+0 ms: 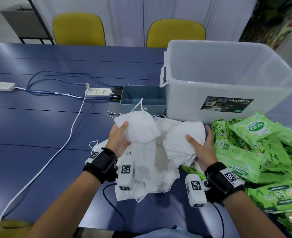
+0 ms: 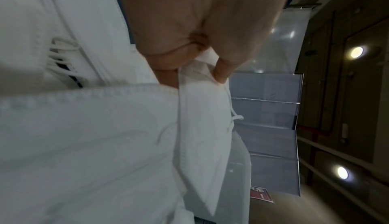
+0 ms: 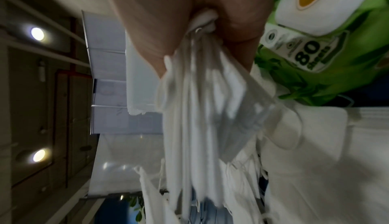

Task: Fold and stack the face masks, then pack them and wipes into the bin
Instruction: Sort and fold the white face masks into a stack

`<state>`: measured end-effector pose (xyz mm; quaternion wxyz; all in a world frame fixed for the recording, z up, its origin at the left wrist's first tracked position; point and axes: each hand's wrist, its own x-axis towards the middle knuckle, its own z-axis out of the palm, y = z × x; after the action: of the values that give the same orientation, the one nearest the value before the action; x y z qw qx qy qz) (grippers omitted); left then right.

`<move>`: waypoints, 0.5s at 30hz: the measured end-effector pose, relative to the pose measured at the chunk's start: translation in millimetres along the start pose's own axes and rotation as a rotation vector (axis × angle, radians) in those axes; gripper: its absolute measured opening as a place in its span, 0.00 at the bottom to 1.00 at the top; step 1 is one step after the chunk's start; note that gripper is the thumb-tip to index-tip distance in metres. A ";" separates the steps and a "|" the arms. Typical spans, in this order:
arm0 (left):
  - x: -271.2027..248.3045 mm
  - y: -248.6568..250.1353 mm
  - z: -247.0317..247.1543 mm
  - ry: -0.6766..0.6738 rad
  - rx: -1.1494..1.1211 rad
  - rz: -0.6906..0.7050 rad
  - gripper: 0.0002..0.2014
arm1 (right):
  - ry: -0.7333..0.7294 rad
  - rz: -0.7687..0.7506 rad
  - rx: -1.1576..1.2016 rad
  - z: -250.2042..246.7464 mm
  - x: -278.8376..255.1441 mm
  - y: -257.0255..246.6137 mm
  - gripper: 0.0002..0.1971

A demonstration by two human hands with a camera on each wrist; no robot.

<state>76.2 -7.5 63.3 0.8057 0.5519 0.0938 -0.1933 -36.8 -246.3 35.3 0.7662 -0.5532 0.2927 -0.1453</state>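
My left hand [image 1: 119, 137] grips a single white face mask [image 1: 139, 129] above the table, thumb on its front; in the left wrist view the mask [image 2: 202, 136] is pinched between thumb and fingers. My right hand [image 1: 203, 146] holds a stack of folded masks [image 1: 181, 140], thumb on top and fingers behind; the stack [image 3: 202, 119] fans out from the palm in the right wrist view. Loose unfolded masks [image 1: 148, 179] lie in a heap beneath both hands. Green wipe packs [image 1: 255, 152] are piled at the right. The big clear bin [image 1: 227, 79] stands behind them.
A small blue-grey tub [image 1: 142, 98] sits left of the bin. Two power strips [image 1: 98, 92] [image 1: 1, 86] and their cables [image 1: 69, 134] cross the blue table [image 1: 38, 121] on the left. Two yellow chairs [image 1: 79, 29] stand beyond the far edge.
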 end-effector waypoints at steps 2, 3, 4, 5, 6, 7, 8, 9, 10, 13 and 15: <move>-0.6 0.5 4.2 0.002 0.026 -0.005 0.12 | -0.037 -0.091 -0.072 2.3 0.0 -1.2 0.43; -1.2 0.1 6.5 -0.005 0.048 0.013 0.12 | -0.059 -0.131 -0.117 2.9 -0.4 -2.3 0.42; -1.6 -0.8 8.6 -0.014 0.082 0.040 0.13 | -0.089 -0.165 -0.165 4.1 -1.3 -4.0 0.40; -2.2 -2.3 10.7 -0.023 0.126 0.074 0.12 | -0.124 -0.194 -0.216 6.0 -2.4 -6.1 0.39; -3.9 -3.6 13.8 -0.027 0.175 0.107 0.10 | -0.161 -0.227 -0.270 8.2 -4.0 -8.2 0.39; -4.6 -5.8 17.3 -0.032 0.221 0.138 0.07 | -0.186 -0.265 -0.325 9.4 -4.3 -8.8 0.39; -5.4 -7.3 20.5 -0.044 0.267 0.171 0.05 | -0.215 -0.299 -0.370 12.5 -5.5 -9.2 0.39; -4.7 -9.8 25.2 -0.055 0.321 0.206 0.06 | -0.226 -0.322 -0.409 14.7 -6.1 -10.0 0.39; -4.8 -12.0 30.6 -0.068 0.375 0.241 0.09 | -0.242 -0.339 -0.431 17.7 -7.8 -11.6 0.38; -4.9 -15.9 45.7 -0.090 0.503 0.329 0.19 | -0.328 -0.379 -0.460 24.8 -12.7 -14.2 0.28; -3.4 -17.2 51.5 -0.113 0.574 0.382 0.22 | -0.369 -0.360 -0.447 26.6 -15.0 -14.6 0.22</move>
<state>62.7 -59.9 69.1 0.6433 0.7520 -0.1139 -0.0878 -30.9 -222.8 59.0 0.6282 -0.7672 0.0714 -0.1080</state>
